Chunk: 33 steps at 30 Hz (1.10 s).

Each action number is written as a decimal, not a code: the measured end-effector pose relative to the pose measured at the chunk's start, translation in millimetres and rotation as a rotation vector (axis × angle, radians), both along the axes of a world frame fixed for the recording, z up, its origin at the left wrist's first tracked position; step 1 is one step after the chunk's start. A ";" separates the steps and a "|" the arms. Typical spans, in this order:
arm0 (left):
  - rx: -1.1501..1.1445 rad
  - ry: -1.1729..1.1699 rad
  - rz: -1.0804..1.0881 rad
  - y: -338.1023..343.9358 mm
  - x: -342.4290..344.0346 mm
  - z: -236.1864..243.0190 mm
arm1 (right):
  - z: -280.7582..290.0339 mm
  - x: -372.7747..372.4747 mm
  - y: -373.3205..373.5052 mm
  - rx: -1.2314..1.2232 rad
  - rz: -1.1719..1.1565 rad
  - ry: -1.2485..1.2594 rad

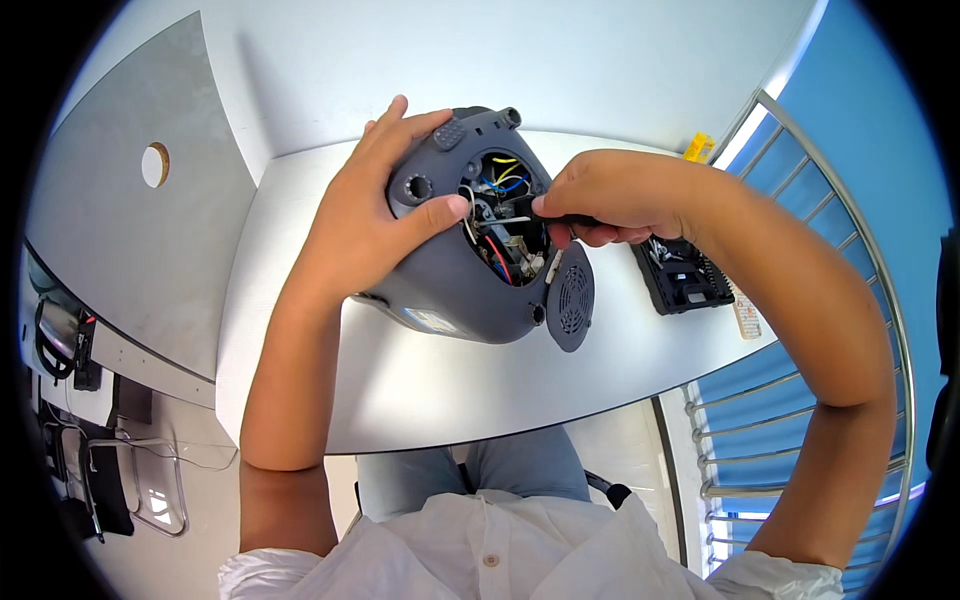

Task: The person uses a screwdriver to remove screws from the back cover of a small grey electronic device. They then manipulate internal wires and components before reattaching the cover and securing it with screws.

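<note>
A dark grey, rounded household appliance point(440, 290) lies on the white table with its oval opening facing up toward me. Inside it, yellow, blue, white and red wires point(505, 180) and metal parts are exposed. My left hand point(375, 200) grips the casing's left side, fingers stretched along it and thumb at the opening's rim. Closed round a dark handle, my right hand point(610, 200) holds a screwdriver point(507, 220), its thin shaft pointing left into the opening. The tip is hard to make out among the parts. A round slotted cover point(570, 300) leans against the appliance's right side.
A black tool case point(690, 280) with small bits lies on the table point(400, 390) below my right forearm. Beyond it is a yellow object point(699, 148). Metal railing point(860, 240) runs along the right, a grey panel point(130, 190) stands left, and a white wall is behind.
</note>
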<state>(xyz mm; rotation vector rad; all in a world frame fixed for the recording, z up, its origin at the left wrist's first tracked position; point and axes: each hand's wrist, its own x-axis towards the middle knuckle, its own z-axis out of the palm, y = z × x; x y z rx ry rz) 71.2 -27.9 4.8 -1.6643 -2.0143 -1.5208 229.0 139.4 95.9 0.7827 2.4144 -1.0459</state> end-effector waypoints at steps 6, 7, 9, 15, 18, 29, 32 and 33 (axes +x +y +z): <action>-0.017 0.018 0.008 4.8 33.1 4.1 | -14.6 24.2 -2.6 0.209 0.089 0.104; -0.011 0.009 -0.010 7.2 32.9 5.6 | -17.4 28.5 -3.8 0.257 0.114 0.132; -0.009 -0.017 -0.044 10.2 33.7 5.2 | -23.3 37.9 -5.1 0.324 0.180 0.208; -0.045 0.015 -0.117 18.8 37.3 10.3 | -42.4 51.2 -2.3 0.571 0.254 0.286; -0.046 -0.016 -0.107 23.5 40.3 10.9 | -44.4 56.7 -8.0 0.675 0.254 0.282; 0.035 -0.217 -0.224 52.3 53.9 10.3 | -122.4 40.7 -3.7 0.938 0.458 0.503; -0.055 0.144 -0.073 55.6 16.4 10.0 | -138.3 42.2 2.1 0.827 0.289 0.496; -0.132 0.296 -0.002 56.3 3.2 7.9 | -145.2 40.3 2.0 0.805 0.265 0.514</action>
